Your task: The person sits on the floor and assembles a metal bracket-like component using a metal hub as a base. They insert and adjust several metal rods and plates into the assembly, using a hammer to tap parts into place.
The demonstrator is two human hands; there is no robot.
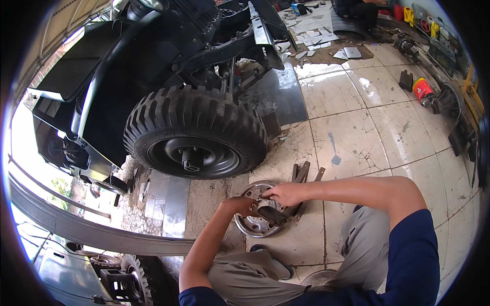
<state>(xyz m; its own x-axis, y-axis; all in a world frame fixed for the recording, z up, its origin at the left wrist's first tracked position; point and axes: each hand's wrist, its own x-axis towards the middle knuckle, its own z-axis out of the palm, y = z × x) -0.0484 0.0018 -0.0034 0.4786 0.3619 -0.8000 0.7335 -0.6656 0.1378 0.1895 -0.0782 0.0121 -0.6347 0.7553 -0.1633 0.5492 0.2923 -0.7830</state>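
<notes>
Left forearm (206, 245) angles up-inward; right forearm (352, 187) runs level, elbow flared. Left hand (241, 205) curled, right hand (285, 194) index extended, both at disc (248, 227) on floor (352, 143); can't tell if either's clamped. Tyre (204, 109) beyond.

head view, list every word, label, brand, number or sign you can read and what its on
No text can be read with certainty.
Red and yellow container: printed mark, too small to read.
Big tyre: no legible lettering.
Metal disc: no legible markings.
</notes>
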